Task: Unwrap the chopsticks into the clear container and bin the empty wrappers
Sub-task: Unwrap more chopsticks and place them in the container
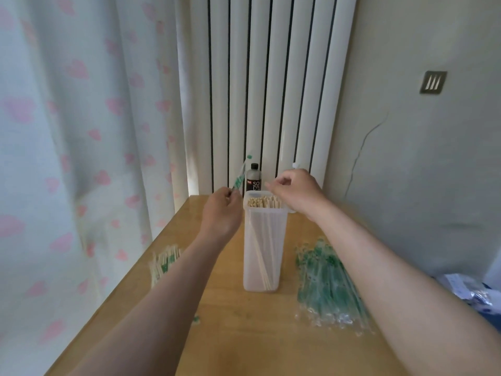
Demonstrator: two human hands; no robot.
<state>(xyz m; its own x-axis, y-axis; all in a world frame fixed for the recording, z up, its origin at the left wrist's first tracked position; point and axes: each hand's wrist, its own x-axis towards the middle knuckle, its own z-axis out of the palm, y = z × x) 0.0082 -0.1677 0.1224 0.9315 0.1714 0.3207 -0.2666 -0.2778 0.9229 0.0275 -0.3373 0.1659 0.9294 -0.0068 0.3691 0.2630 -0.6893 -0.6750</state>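
A tall clear container (264,248) stands in the middle of the wooden table (244,335), packed with bare chopsticks (261,202). Just left of its rim, my left hand (223,207) pinches a clear, green-printed wrapper (241,176) that points up and away. My right hand (294,189) hovers over the container's mouth with curled fingers, and a pale tip (296,165) sticks up above its knuckles. A pile of wrapped chopsticks (165,260) lies at the table's left edge. On the right lies a heap of green and clear wrappers (328,283).
A dark soda bottle (254,178) stands behind the container against the white radiator (271,90). A curtain with pink clouds (67,158) hangs along the left. A blue and white bag (471,294) sits beyond the table's right edge. A small green scrap (195,319) lies near my left forearm.
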